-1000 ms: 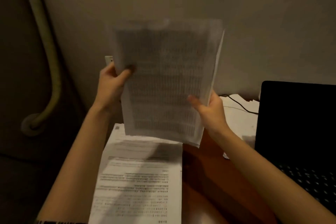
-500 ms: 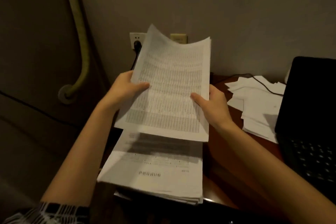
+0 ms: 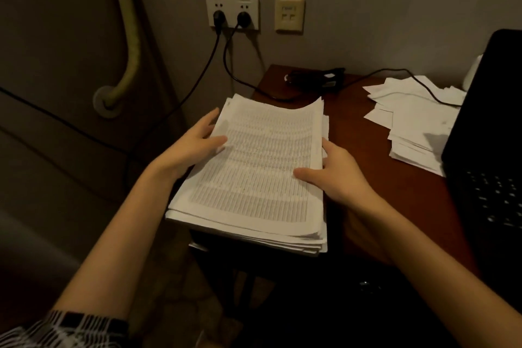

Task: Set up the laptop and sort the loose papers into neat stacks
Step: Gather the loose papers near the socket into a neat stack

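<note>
A thick stack of printed papers [image 3: 254, 172] lies on the left end of the dark wooden desk [image 3: 364, 133], overhanging its left edge. My left hand [image 3: 197, 144] grips the stack's left side, thumb on the top sheet. My right hand [image 3: 336, 175] holds the right side, thumb lying across the print. The top bundle rests on the pile, its far edge still curled up a little. An open black laptop [image 3: 488, 127] stands at the right, screen dark, keyboard partly visible. A loose heap of white papers [image 3: 415, 121] lies beside it.
A black power adapter [image 3: 316, 79] sits at the desk's back, its cable running over the loose heap. Two plugs fill a wall socket [image 3: 231, 13]; a data outlet [image 3: 289, 15] is beside it. A padded pipe [image 3: 127, 37] descends at the left.
Both hands brought the held bundle of sheets down from in front of the wall onto the stack. The view tilted down and left, revealing the sockets and adapter.
</note>
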